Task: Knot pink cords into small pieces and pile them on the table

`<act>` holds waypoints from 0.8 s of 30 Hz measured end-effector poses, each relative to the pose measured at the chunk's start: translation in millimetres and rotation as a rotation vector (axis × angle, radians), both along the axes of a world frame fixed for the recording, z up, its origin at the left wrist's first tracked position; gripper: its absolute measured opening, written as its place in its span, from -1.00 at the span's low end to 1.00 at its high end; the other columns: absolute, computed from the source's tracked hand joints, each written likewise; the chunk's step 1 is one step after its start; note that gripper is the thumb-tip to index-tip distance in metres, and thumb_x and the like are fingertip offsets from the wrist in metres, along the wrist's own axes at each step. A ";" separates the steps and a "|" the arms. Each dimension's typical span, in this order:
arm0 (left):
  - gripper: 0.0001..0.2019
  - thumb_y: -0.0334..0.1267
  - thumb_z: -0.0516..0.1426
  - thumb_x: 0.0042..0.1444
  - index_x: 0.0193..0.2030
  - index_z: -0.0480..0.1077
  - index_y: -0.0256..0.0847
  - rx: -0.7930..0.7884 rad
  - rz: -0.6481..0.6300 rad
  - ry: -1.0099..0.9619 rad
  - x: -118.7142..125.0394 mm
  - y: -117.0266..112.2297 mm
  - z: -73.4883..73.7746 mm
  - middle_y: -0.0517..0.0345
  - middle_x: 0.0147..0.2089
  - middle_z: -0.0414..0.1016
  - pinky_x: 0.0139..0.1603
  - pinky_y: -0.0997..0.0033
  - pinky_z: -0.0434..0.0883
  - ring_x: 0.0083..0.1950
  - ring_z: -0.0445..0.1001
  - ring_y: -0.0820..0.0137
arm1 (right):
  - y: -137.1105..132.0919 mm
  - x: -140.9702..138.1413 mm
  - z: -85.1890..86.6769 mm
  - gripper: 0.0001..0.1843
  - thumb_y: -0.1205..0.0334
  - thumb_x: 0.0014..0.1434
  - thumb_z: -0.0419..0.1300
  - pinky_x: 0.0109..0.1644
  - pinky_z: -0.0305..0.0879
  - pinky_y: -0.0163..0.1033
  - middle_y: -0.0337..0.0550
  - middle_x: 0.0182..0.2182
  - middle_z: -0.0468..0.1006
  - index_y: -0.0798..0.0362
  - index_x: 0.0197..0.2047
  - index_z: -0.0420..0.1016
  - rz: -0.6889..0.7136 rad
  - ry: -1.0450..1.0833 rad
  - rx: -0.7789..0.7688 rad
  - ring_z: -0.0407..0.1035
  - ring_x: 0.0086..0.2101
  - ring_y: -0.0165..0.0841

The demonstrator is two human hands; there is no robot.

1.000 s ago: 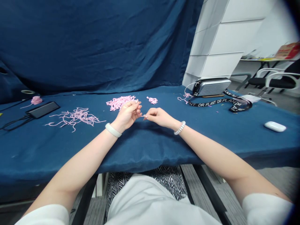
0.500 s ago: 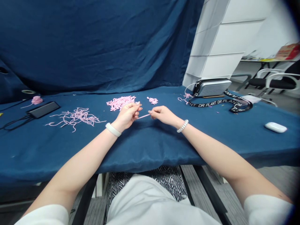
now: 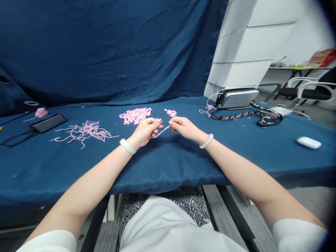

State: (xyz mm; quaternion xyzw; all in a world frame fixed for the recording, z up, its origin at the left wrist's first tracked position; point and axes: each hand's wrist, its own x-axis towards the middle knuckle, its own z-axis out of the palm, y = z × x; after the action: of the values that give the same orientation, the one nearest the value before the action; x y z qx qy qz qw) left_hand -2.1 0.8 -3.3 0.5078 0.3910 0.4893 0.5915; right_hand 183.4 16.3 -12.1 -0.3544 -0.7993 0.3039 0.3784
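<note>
left hand (image 3: 144,132) pinches strand (image 3: 162,131) low end | right hand (image 3: 183,127) pinches high end | strand seemingly taut, axis left-right, just nearside of pile (image 3: 135,115)

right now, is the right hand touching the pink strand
Touching. The head view shows the right hand pinching one end of the pink strand, with the left hand pinching the other end and no gap at either.

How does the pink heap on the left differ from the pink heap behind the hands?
The left heap is long strands, spread loosely; the middle heap is short pieces, packed densely. The left heap lies beside the black phone; the middle heap lies just beyond the left hand and right hand, which pinch one pink strand. Both are pale pink and rest on the blue cloth.
</note>
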 end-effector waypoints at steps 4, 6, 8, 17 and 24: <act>-0.74 -0.21 0.31 -0.12 -0.43 0.34 -0.31 -0.005 -0.024 0.011 0.8 -0.8 -1.5 0.17 -0.45 0.43 -0.69 0.66 0.14 -0.62 0.23 0.66 | -3.5 -3.0 1.4 -0.71 0.10 0.18 0.03 -0.33 0.20 -0.32 -0.26 -0.58 0.39 0.10 -0.48 0.32 0.008 -0.003 -0.045 0.29 -0.50 -0.45; -0.72 -0.20 0.32 -0.14 -0.45 0.33 -0.31 -0.007 -0.032 0.019 1.0 -0.5 -2.6 0.15 -0.44 0.44 -0.69 0.66 0.15 -0.61 0.24 0.65 | -4.4 -5.1 0.0 -0.71 0.10 0.18 0.03 -0.35 0.20 -0.33 -0.26 -0.59 0.39 0.10 -0.49 0.31 0.013 0.004 -0.077 0.28 -0.52 -0.46; -0.71 -0.19 0.32 -0.14 -0.46 0.32 -0.31 -0.005 -0.048 0.027 1.1 -0.1 -4.1 0.14 -0.44 0.44 -0.68 0.66 0.15 -0.61 0.25 0.65 | -4.2 -6.9 -1.9 -0.70 0.10 0.18 0.02 -0.35 0.20 -0.33 -0.26 -0.59 0.39 0.10 -0.49 0.30 0.010 0.013 -0.095 0.28 -0.52 -0.46; -0.72 -0.18 0.31 -0.10 -0.47 0.33 -0.32 -0.038 -0.175 0.039 0.3 -1.3 -7.9 0.22 -0.58 0.32 -0.62 0.66 0.19 -0.59 0.25 0.63 | 0.4 -9.2 -6.7 -0.67 0.07 0.19 0.00 -0.36 0.20 -0.33 -0.29 -0.61 0.35 0.08 -0.53 0.23 -0.024 0.118 -0.096 0.25 -0.54 -0.48; -0.73 -0.22 0.33 -0.14 -0.50 0.35 -0.34 -0.105 -0.221 0.075 0.9 -2.8 -7.3 0.14 -0.55 0.39 -0.61 0.65 0.23 -0.57 0.32 0.60 | -0.6 -11.5 -7.1 -0.67 0.07 0.19 0.01 -0.38 0.21 -0.34 -0.26 -0.58 0.36 0.08 -0.53 0.22 -0.013 0.170 -0.101 0.26 -0.52 -0.48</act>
State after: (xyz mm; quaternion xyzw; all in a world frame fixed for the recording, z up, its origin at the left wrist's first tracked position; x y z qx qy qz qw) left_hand -1.2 -1.9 -10.6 0.5342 0.3798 0.3808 0.6522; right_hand 171.9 15.7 -19.1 -0.3511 -0.7456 0.3701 0.4287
